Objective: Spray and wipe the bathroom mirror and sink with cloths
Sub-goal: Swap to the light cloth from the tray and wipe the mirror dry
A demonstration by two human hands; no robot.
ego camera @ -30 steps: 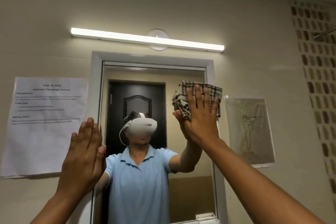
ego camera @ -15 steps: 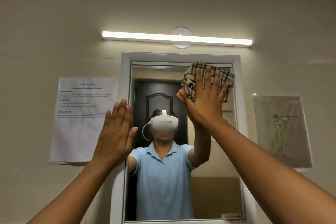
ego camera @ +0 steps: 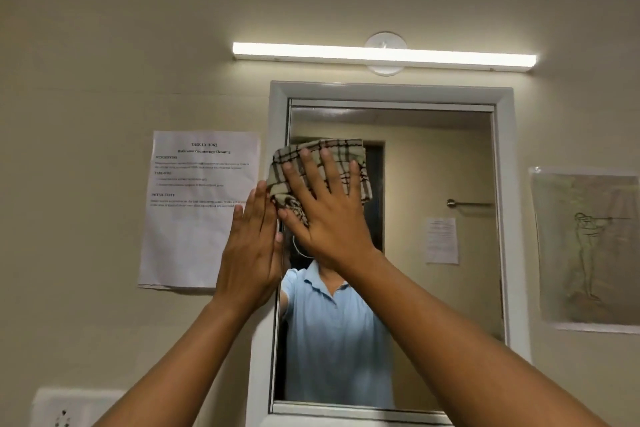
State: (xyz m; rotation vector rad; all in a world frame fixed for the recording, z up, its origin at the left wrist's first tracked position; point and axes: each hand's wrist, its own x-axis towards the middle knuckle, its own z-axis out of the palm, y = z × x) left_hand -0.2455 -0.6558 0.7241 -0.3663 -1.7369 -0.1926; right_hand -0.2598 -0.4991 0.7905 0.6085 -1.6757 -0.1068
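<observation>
Midway, judging by the mirror (ego camera: 433,156): the right hand (ego camera: 325,208), fingers spread, presses the cloth (ego camera: 349,152) on its upper left glass. Left hand (ego camera: 251,253) lies flat on the frame (ego camera: 277,107); sink unseen.

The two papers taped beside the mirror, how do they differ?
The white printed sheet hangs left of the white-framed mirror and carries typed text under headings; the left hand overlaps its right edge. The yellowish drawing sheet hangs right, shows a sketched standing figure, and is uncovered. Both hang flat on the beige wall.
</observation>
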